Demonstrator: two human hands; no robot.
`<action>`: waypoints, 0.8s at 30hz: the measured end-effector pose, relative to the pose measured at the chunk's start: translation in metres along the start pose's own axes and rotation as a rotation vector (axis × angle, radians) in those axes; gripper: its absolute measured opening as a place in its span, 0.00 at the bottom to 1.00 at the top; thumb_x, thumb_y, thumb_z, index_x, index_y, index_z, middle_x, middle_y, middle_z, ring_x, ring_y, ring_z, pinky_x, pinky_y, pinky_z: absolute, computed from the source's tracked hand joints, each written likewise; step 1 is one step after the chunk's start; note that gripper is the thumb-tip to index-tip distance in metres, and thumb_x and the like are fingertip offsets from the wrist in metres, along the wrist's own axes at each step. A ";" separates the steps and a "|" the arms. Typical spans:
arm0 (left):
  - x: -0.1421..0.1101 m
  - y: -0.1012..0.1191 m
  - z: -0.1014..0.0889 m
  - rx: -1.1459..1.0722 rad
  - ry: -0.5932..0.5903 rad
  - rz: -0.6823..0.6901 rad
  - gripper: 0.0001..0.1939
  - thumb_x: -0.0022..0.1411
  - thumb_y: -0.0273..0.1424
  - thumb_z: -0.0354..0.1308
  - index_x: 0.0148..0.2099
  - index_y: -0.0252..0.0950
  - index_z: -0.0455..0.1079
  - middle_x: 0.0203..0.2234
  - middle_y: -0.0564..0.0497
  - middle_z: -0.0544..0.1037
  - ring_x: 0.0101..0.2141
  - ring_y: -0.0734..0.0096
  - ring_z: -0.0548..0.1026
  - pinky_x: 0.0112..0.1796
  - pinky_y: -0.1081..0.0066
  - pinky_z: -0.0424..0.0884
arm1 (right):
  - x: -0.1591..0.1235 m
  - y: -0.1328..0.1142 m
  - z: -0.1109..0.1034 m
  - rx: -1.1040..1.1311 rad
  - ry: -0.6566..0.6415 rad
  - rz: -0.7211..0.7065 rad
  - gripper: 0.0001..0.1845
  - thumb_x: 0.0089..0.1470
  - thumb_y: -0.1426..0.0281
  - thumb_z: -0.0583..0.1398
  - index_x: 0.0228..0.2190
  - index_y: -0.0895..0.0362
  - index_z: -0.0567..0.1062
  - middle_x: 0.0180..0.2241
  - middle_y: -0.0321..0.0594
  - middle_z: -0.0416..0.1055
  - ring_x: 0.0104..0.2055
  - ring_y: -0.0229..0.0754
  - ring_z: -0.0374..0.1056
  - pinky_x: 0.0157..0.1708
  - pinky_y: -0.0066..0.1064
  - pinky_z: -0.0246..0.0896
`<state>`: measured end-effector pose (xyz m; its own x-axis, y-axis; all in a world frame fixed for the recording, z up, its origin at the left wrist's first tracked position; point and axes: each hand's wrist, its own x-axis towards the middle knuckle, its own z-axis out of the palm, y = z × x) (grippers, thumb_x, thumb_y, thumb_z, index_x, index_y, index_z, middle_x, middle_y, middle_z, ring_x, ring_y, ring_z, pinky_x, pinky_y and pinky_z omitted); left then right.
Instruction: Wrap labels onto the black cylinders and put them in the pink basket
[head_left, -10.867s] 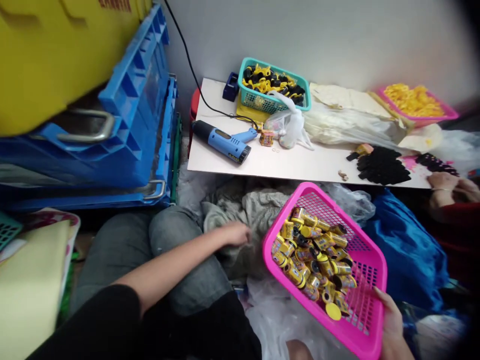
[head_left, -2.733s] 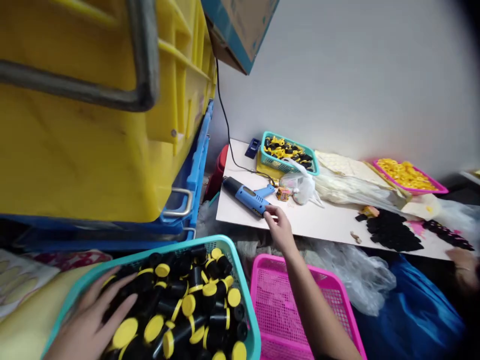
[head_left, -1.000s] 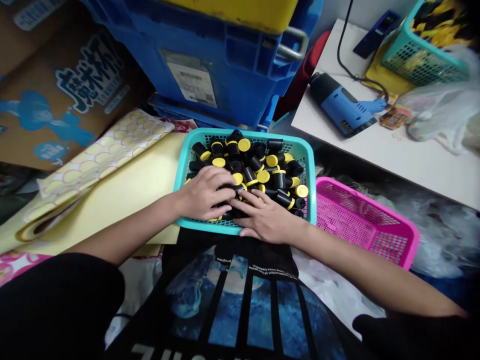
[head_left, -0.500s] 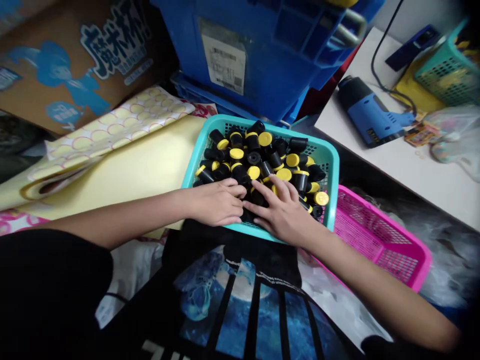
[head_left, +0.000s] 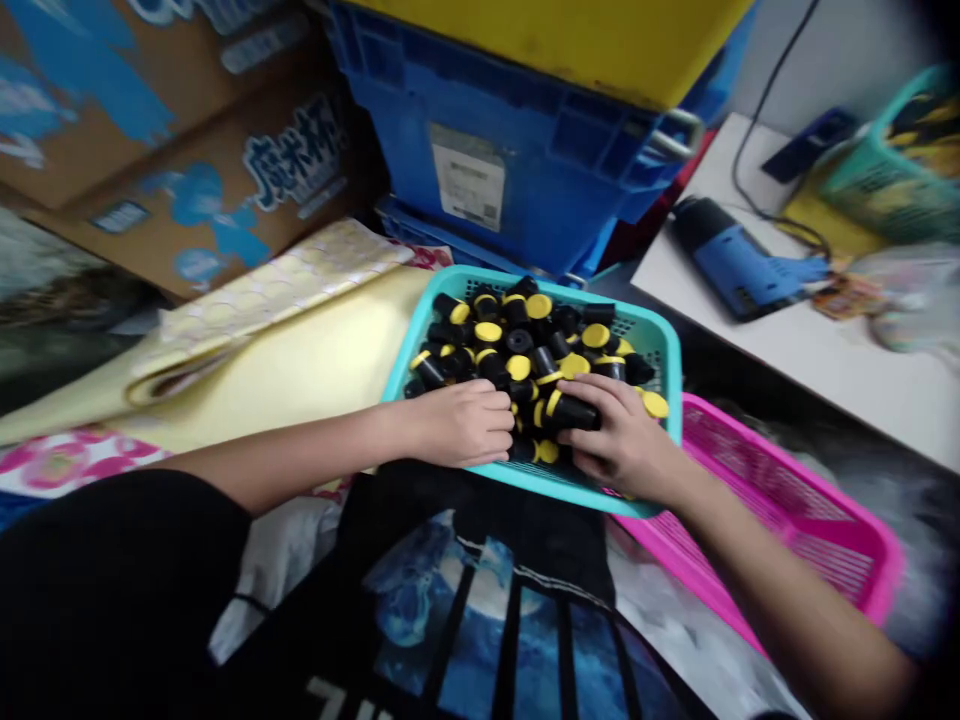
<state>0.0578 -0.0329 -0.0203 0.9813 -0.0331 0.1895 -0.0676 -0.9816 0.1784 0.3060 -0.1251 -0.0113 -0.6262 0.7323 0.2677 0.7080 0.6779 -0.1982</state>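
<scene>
Fingers [head_left: 609, 388] of the right hand [head_left: 630, 440] bend round a canister [head_left: 576, 411], pinching its black body between thumb and fingertips. It lies tilted, yellow cap to the left, dark end toward the palm; gripped that way, the cap stays uncovered and faces the other hand. The left hand [head_left: 469, 425] sits just left of it, fingers curled in and pressed together, knuckles up; whether they hold anything I cannot tell, since the hand hides its own grip.

Both hands work over the near side of the teal basket [head_left: 673, 375], where the held canister hangs at the top of a loose heap [head_left: 517, 340] of the same kind. The basket is close against the front of the black shirt [head_left: 480, 600], presumably so that both hands reach its contents without stretching. Its slatted walls probably keep the round pieces from rolling away.

To the right, the pink basket [head_left: 840, 560] sits lower, partly behind the right forearm; its place beside the person looks chosen for an easy reach. On the tabletop [head_left: 892, 375], far right, the heat gun [head_left: 739, 262] lies on its side, apart from the hands. Left of the teal basket, a yellow sheet [head_left: 330, 350] lies partly folded over.
</scene>
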 end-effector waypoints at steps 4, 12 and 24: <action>0.024 0.004 0.016 -0.038 -0.054 -0.008 0.15 0.68 0.36 0.48 0.50 0.40 0.72 0.35 0.49 0.79 0.39 0.66 0.70 0.42 0.65 0.58 | -0.013 0.005 0.003 0.070 0.132 0.058 0.08 0.48 0.76 0.59 0.32 0.56 0.76 0.56 0.46 0.55 0.59 0.55 0.53 0.55 0.53 0.55; 0.015 -0.002 -0.004 -0.066 -0.166 0.074 0.11 0.66 0.32 0.48 0.38 0.38 0.72 0.28 0.49 0.75 0.34 0.65 0.68 0.42 0.64 0.58 | -0.022 0.012 0.007 0.419 0.446 0.425 0.10 0.48 0.75 0.57 0.34 0.53 0.74 0.47 0.43 0.63 0.58 0.50 0.56 0.57 0.49 0.54; 0.002 -0.011 -0.033 -0.165 0.094 -0.014 0.10 0.64 0.27 0.50 0.43 0.38 0.72 0.43 0.46 0.77 0.44 0.64 0.72 0.49 0.62 0.66 | -0.020 0.004 -0.033 0.554 0.202 0.312 0.15 0.58 0.67 0.53 0.29 0.55 0.79 0.65 0.38 0.47 0.66 0.51 0.46 0.64 0.50 0.38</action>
<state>0.0548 -0.0164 0.0099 0.9618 0.0056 0.2736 -0.0903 -0.9373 0.3366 0.3315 -0.1392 0.0134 -0.3076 0.9093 0.2804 0.5398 0.4094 -0.7355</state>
